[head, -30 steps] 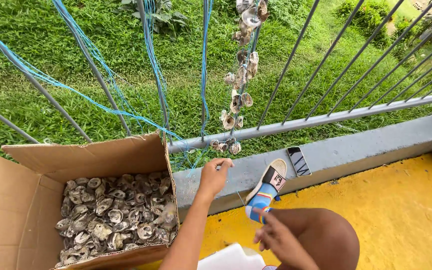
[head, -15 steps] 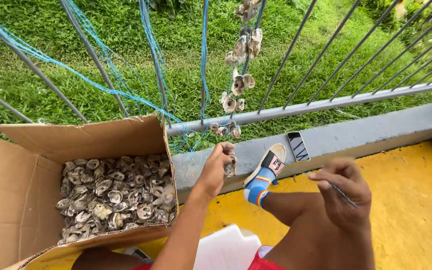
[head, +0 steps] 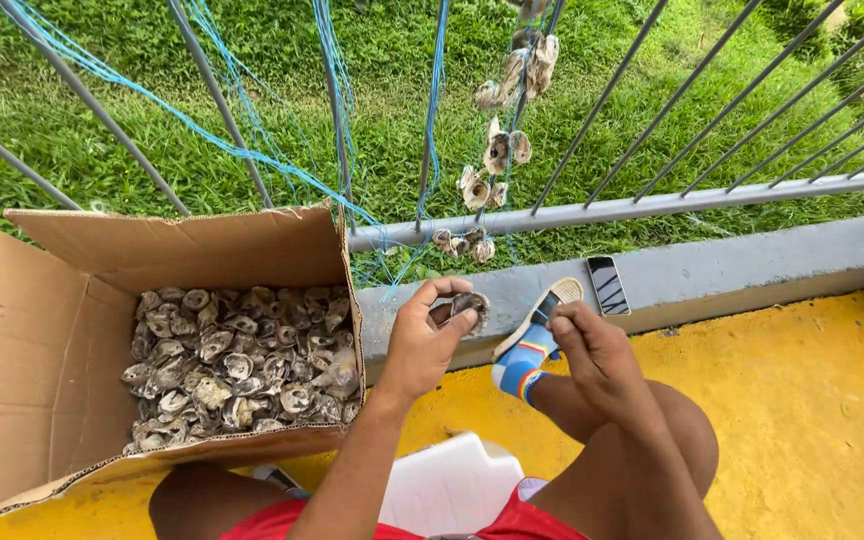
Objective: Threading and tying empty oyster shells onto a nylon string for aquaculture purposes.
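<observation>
Left of the fingers stands an open cardboard box, its flaps splayed and its right wall just beside the left hand's wrist; inside it lies a heap of rough, grey-brown oyster shells, ragged-edged and chalky. The left hand is raised in front of the grey concrete ledge, its fingers pinching one shell between thumb and fingertips, close to the ledge's face. Above those fingers, blue cords run through the thin metal railing bars, and a string of shells dangles outside over the grass. Just right of the held shell the right hand has its fingers pressed together as if nipping something thin; what, I cannot tell. Between the hands a striped sock and sandal rests against the ledge. Further right a dark phone lies flat on the ledge, and the yellow painted floor spreads open and bare.
</observation>
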